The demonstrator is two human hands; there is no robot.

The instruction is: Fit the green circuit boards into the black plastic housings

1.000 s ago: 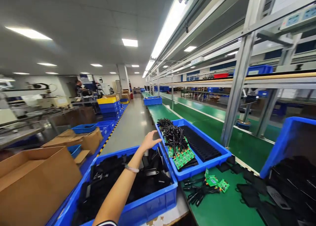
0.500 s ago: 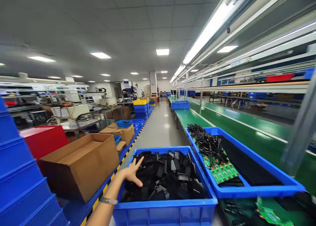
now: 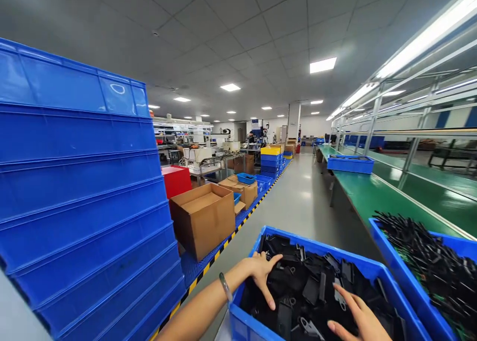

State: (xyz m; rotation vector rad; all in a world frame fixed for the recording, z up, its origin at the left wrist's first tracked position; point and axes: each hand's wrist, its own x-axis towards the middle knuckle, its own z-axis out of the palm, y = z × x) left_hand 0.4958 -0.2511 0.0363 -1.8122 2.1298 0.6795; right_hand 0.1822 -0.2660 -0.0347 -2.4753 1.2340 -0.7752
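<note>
A blue plastic bin (image 3: 257,326) stands at the lower middle, filled with a jumble of black plastic housings (image 3: 312,290), some with small loops at their ends. My left hand (image 3: 263,274) reaches over the bin's left side, thumb and fingers spread above the black pieces; a bangle (image 3: 225,287) circles that wrist. From the lower right comes my right hand (image 3: 356,315), thumb and forefinger apart, over the pieces near a grey looped part (image 3: 340,297). Whether either hand touches the pieces I cannot tell. Neither seems to grip anything.
Tall stacked blue crates (image 3: 82,182) rise at the left. Behind them are a red box (image 3: 176,181) and an open cardboard box (image 3: 204,222). At right, a blue tray (image 3: 400,271) carries black cables and green circuit boards beside a green conveyor bench (image 3: 365,197). A grey aisle (image 3: 298,202) runs ahead.
The view has swung left, bringing the crate stack in and shifting the bin rightward. My right hand has come into view over the bin. My left hand stays spread over its left side.
</note>
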